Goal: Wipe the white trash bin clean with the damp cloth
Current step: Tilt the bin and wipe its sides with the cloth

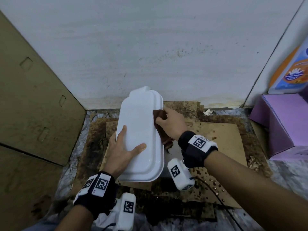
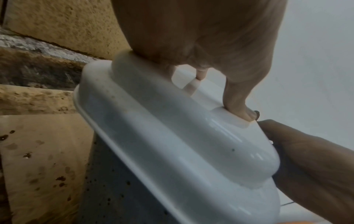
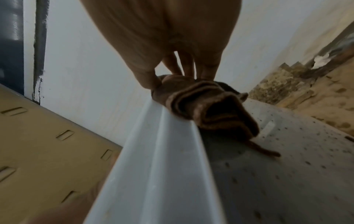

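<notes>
The white trash bin (image 1: pixel 141 124) stands on the floor by the wall, its glossy lid (image 2: pixel 172 136) facing up. My left hand (image 1: pixel 123 147) lies flat on the lid's near left part, fingers spread and pressing down. My right hand (image 1: pixel 170 120) grips a folded brown cloth (image 1: pixel 160 117) against the lid's right rim. In the right wrist view the cloth (image 3: pixel 206 109) is bunched under my fingers on the rim's edge (image 3: pixel 162 151), with a tail hanging over the speckled bin side (image 3: pixel 287 166). The left wrist view shows my fingertips (image 2: pixel 241 112) touching the lid.
Stained cardboard sheets (image 1: pixel 216 139) cover the floor under the bin. A large cardboard panel (image 1: pixel 33 100) leans at the left. A purple box (image 1: pixel 280 124) and an orange-and-blue package (image 1: pixel 291 72) sit at the right. The stained white wall (image 1: pixel 150 47) is right behind the bin.
</notes>
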{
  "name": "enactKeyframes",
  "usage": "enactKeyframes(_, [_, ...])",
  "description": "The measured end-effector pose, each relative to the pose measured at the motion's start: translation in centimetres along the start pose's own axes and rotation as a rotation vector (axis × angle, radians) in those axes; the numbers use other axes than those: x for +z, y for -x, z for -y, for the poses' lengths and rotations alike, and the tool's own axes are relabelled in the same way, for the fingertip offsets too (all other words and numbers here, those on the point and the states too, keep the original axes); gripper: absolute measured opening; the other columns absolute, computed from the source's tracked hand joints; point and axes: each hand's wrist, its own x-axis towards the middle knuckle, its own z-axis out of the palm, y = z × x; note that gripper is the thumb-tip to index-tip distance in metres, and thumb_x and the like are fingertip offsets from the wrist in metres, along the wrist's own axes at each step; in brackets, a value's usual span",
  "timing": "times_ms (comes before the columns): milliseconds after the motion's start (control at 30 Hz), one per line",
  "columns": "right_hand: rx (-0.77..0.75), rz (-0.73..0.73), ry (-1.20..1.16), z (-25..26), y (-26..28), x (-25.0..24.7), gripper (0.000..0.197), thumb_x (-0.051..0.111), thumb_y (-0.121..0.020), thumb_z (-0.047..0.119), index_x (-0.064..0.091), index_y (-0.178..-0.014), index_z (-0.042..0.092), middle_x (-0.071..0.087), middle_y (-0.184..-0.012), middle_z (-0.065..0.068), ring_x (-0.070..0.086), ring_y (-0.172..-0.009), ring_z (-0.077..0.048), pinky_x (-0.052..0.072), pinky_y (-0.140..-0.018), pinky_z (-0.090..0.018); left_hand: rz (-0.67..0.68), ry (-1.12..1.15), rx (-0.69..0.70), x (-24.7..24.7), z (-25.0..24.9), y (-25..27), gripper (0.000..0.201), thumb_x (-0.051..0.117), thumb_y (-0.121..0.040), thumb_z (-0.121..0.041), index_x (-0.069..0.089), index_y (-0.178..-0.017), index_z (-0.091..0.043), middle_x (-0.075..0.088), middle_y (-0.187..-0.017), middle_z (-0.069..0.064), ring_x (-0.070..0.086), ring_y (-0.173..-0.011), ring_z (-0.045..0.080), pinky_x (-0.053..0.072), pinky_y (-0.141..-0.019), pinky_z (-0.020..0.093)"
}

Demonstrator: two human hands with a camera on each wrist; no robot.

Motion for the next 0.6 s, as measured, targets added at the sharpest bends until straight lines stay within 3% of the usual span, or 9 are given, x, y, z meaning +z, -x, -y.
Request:
enactKeyframes(133, [-0.007,-0.051,0.081,0.7,-3.6,-0.7,0.016,0.053,-0.088,0.019,0.055,-0.095,0.005,0.064,-0.098,-0.015,0.058,-0.096,-0.033,0.042,-0.072,-0.033,0.002,-0.013,-0.001,0.4,-0.2,0.0,0.131,0.062,-0.038,-0.087,0.012,-0.153,-0.050,-0.002,-0.163,-0.008,0.010,-0.151,0.024,0.022,-0.119,0.055])
enactKeyframes(233, [0.015,-0.070,0.080,1.2,-6.4,-1.8,0.044,0.053,-0.090,0.019,0.046,-0.132,0.006,0.056,-0.126,-0.018,0.050,-0.120,-0.034,0.041,-0.093,-0.035,-0.005,-0.025,0.003,0.8,-0.6,-0.1,0.132,0.061,-0.038,-0.087,0.012,-0.154,-0.048,-0.002,-0.163,-0.008,0.009,-0.151,0.024,0.023,-0.119,0.056])
enactKeyframes(300, [0.039,-0.110,0.016,0.9,-7.4,-2.1,0.051,0.055,-0.089,0.019,0.043,-0.138,0.012,0.054,-0.130,-0.017,0.049,-0.122,-0.031,0.041,-0.095,-0.034,-0.008,-0.019,0.007,1.0,-0.9,-0.1,0.133,0.061,-0.038,-0.086,0.013,-0.155,-0.047,-0.001,-0.163,-0.008,0.011,-0.150,0.024,0.024,-0.118,0.055])
enactKeyframes(400, [0.021,-0.153,-0.026,0.3,-6.7,-1.7,0.042,0.052,-0.093,0.019,0.050,-0.134,0.015,0.058,-0.131,-0.011,0.053,-0.121,-0.029,0.043,-0.098,-0.032,-0.015,0.000,0.011,1.1,-1.1,-0.1,0.134,0.062,-0.036,-0.085,0.015,-0.155,-0.045,0.001,-0.163,-0.006,0.014,-0.149,0.024,0.025,-0.118,0.054])
enactKeyframes(467, [-0.011,-0.108,-0.006,-0.1,-4.6,-0.9,0.046,0.042,-0.099,0.020,0.039,-0.145,0.015,0.048,-0.144,-0.010,0.049,-0.127,-0.029,0.037,-0.104,-0.030,-0.017,0.004,0.011,1.0,-1.0,0.0,0.134,0.062,-0.036,-0.085,0.015,-0.155,-0.045,0.001,-0.163,-0.006,0.014,-0.149,0.026,0.024,-0.118,0.055])
enactKeyframes(500, [-0.022,-0.082,-0.010,-0.2,-3.3,-0.4,0.048,0.037,-0.102,0.021,0.030,-0.149,0.017,0.043,-0.148,-0.011,0.049,-0.127,-0.030,0.036,-0.103,-0.028,-0.016,0.008,0.010,0.9,-1.0,-0.1,0.134,0.062,-0.036,-0.085,0.015,-0.155,-0.045,0.000,-0.163,-0.007,0.013,-0.150,0.026,0.024,-0.118,0.055])
enactKeyframes(600, [-0.068,-0.066,-0.046,-0.8,1.6,1.0,0.050,0.031,-0.104,0.022,0.019,-0.152,0.027,0.047,-0.144,-0.011,0.059,-0.111,-0.028,0.039,-0.079,-0.019,-0.012,0.003,0.002,0.6,-0.8,-0.2,0.131,0.062,-0.038,-0.084,0.013,-0.154,-0.047,0.001,-0.163,-0.010,0.013,-0.150,0.024,0.023,-0.119,0.052])
